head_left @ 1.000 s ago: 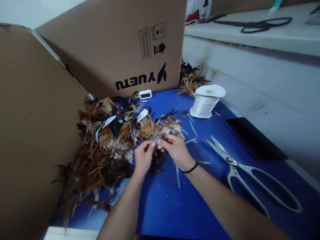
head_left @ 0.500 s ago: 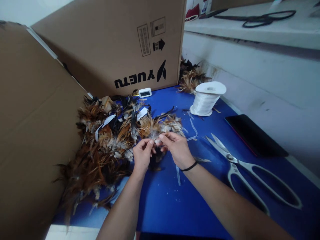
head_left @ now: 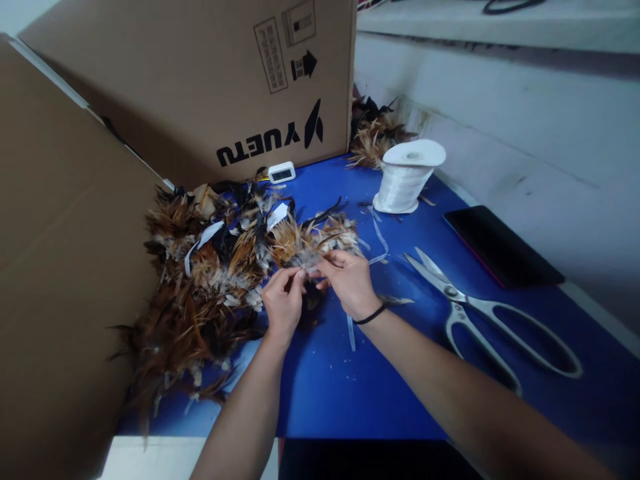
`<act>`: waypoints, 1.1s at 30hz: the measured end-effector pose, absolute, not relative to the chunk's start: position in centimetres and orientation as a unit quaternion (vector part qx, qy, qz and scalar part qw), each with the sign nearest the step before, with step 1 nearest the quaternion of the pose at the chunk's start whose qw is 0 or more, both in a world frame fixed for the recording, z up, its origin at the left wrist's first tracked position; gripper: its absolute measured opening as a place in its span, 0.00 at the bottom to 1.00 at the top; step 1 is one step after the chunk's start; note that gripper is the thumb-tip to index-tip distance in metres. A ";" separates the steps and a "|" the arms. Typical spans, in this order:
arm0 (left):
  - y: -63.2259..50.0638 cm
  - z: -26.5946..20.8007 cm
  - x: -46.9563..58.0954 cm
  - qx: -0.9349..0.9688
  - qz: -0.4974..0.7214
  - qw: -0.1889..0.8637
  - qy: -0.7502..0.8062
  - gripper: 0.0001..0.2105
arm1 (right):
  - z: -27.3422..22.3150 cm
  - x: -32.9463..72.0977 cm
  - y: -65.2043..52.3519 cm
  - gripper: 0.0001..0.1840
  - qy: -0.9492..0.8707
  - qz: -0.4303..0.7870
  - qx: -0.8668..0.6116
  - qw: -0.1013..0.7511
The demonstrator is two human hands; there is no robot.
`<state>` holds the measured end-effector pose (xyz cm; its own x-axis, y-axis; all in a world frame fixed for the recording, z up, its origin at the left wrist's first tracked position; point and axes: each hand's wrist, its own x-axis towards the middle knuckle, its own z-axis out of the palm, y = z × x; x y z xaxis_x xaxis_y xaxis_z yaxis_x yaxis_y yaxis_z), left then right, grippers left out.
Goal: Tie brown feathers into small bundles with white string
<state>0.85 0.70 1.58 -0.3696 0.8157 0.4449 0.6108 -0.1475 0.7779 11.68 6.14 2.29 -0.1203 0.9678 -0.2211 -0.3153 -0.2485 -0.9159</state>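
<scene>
Both my hands meet over the blue table [head_left: 325, 393], at the near edge of a pile of brown, black and grey feathers [head_left: 195, 320]. My left hand [head_left: 284, 300] pinches the fluffy end of a small feather bunch [head_left: 307, 259] between thumb and forefinger. Close beside it, my right hand [head_left: 350, 283], with a black band at the wrist, is closed in a pinch on the same bunch. The fingers partly hide what lies between them. A thin translucent ribbon [head_left: 351, 333] hangs below my right hand, and another piece curls on the table beyond it.
Large metal scissors [head_left: 463, 297] lie partly spread to the right. Behind them are a black phone [head_left: 503, 247] and a white ribbon spool [head_left: 407, 177]. A small white digital display [head_left: 281, 173] stands before a cardboard box [head_left: 200, 80]. More feathers [head_left: 377, 137] lie behind the spool.
The view has tilted and shifted slightly, so the table's things sit higher in it. My right hand has edged its fingers over the bunch; both hands stay pinched together.
</scene>
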 end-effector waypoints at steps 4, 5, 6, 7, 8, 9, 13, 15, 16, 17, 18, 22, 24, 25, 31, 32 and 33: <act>0.8 1.4 0.7 0.584 0.491 0.054 0.644 0.08 | 2.5 11.6 6.1 0.11 -0.349 0.662 -0.447 0.489; 0.8 1.3 0.7 0.593 0.489 0.043 0.639 0.08 | 2.5 11.5 6.1 0.11 -0.344 0.665 -0.448 0.488; 0.8 1.2 0.6 0.602 0.487 0.032 0.632 0.07 | 2.6 11.5 6.1 0.11 -0.337 0.668 -0.451 0.487; 0.9 1.1 0.6 0.610 0.485 0.021 0.626 0.07 | 2.6 11.5 6.0 0.12 -0.329 0.671 -0.453 0.485; 0.9 1.1 0.5 0.616 0.483 0.011 0.622 0.07 | 2.7 11.5 6.0 0.12 -0.322 0.676 -0.455 0.483; 0.9 1.1 0.4 0.619 0.480 0.004 0.622 0.07 | 2.7 11.4 5.9 0.12 -0.316 0.681 -0.455 0.479; 0.9 1.2 0.2 0.580 0.481 0.059 0.655 0.08 | 2.9 11.6 5.7 0.11 -0.322 0.695 -0.441 0.467; 1.0 1.1 0.1 0.536 0.506 0.141 0.661 0.10 | 2.9 11.8 5.6 0.11 -0.357 0.693 -0.419 0.466; 1.1 1.1 0.1 0.512 0.522 0.189 0.656 0.10 | 2.9 11.9 5.6 0.11 -0.381 0.689 -0.405 0.466; 1.2 1.0 0.0 0.489 0.538 0.234 0.646 0.11 | 2.8 12.0 5.7 0.11 -0.408 0.681 -0.391 0.465; 1.3 1.0 0.0 0.469 0.551 0.273 0.634 0.11 | 2.8 12.1 5.7 0.11 -0.434 0.672 -0.381 0.463; 1.6 0.8 0.0 0.429 0.583 0.347 0.596 0.11 | 2.4 12.3 6.1 0.11 -0.496 0.640 -0.371 0.453; 1.6 0.9 0.0 0.421 0.586 0.360 0.591 0.11 | 2.2 12.3 6.3 0.09 -0.506 0.629 -0.369 0.461; 1.6 0.9 0.1 0.418 0.587 0.365 0.590 0.11 | 2.1 12.3 6.3 0.08 -0.508 0.623 -0.367 0.468; 1.5 1.2 0.3 0.409 0.587 0.391 0.579 0.11 | 1.8 12.2 6.5 0.06 -0.511 0.608 -0.373 0.481; 1.5 1.2 0.3 0.410 0.586 0.394 0.577 0.11 | 1.8 12.2 6.5 0.06 -0.512 0.607 -0.372 0.480; 1.5 1.2 0.3 0.411 0.586 0.396 0.576 0.11 | 1.8 12.3 6.5 0.06 -0.515 0.608 -0.370 0.479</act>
<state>0.29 1.50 1.22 -0.3492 0.9367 0.0264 0.0095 -0.0247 0.9997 12.26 6.48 1.75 -0.2679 0.9624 0.0439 -0.2018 -0.0115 -0.9794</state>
